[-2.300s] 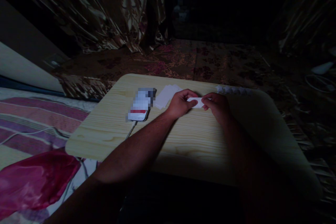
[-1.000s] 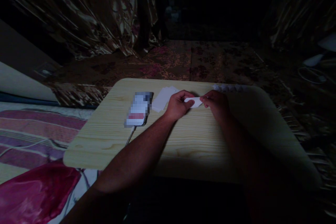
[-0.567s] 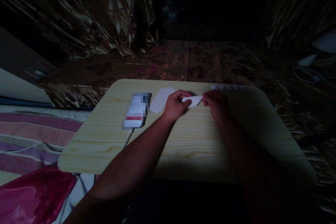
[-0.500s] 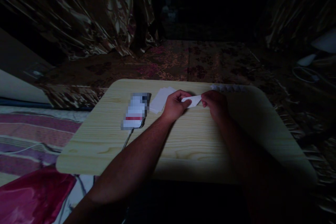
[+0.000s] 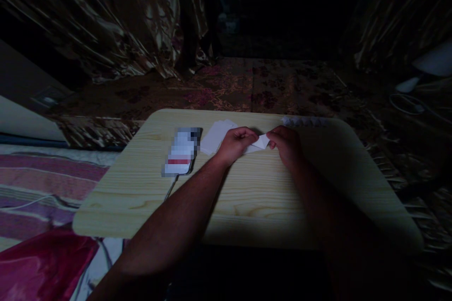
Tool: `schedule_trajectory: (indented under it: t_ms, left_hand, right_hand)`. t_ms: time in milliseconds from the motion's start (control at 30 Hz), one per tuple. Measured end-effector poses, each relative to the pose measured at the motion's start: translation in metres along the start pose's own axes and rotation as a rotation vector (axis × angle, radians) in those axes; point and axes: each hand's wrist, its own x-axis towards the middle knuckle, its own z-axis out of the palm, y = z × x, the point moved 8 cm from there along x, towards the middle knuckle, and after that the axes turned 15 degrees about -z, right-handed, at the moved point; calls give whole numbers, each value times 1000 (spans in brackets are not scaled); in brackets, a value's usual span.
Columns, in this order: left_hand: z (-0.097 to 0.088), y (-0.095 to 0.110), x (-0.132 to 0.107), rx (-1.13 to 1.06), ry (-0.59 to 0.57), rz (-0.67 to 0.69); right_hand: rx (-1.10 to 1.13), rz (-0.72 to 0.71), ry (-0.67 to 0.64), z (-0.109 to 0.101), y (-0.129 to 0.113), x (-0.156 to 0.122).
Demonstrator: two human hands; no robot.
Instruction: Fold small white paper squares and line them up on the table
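Where the bench [image 5: 247, 188] is lit: small white paper slip [image 5: 262, 141].
Left hand [image 5: 233, 145]: pinches its left end.
Right hand [image 5: 285, 146]: pinches its right end (dimly seen).

Light wooden table [image 5: 247, 197]: phone [image 5: 181, 153] left, white paper sheets [image 5: 215, 134] beside, pale strip [image 5: 305, 122] at far edge

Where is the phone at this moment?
In the head view, the phone lies far left on the wooden table, just left of the white paper stack and the left hand.
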Motion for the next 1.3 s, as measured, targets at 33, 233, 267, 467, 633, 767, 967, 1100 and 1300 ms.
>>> schedule_trajectory:
  t_ms: [33, 233, 267, 467, 633, 767, 967, 1100, 1300]
  left_hand:
    - [0, 0, 0, -6, -18, -8]
    - [3, -2, -1, 3, -64, -53]
    - [4, -2, -1, 15, -69, -56]
    - [7, -1, -2, 65, -99, -52]
    - [9, -2, -2, 89, -107, -37]
    - [9, -4, -1, 89, -102, -24]
    - [8, -4, -1, 102, -97, -22]
    - [9, -4, -1, 98, -96, -25]
    - [9, -4, -1, 123, -99, -21]
  right_hand:
    - [22, 5, -2, 1, 0, 0]
    - [14, -11, -79, 10, -4, -7]
    - [4, -19, -91, 12, -6, -8]
    - [-32, -22, -110, 18, -7, -11]
    - [-51, 11, -106, 19, -7, -11]
    - [-61, 10, -119, 20, -9, -12]
    - [-52, -14, -113, 18, -10, -11]
    - [-45, -13, -105, 17, -7, -11]
    - [-71, -25, -132, 19, -8, -12]
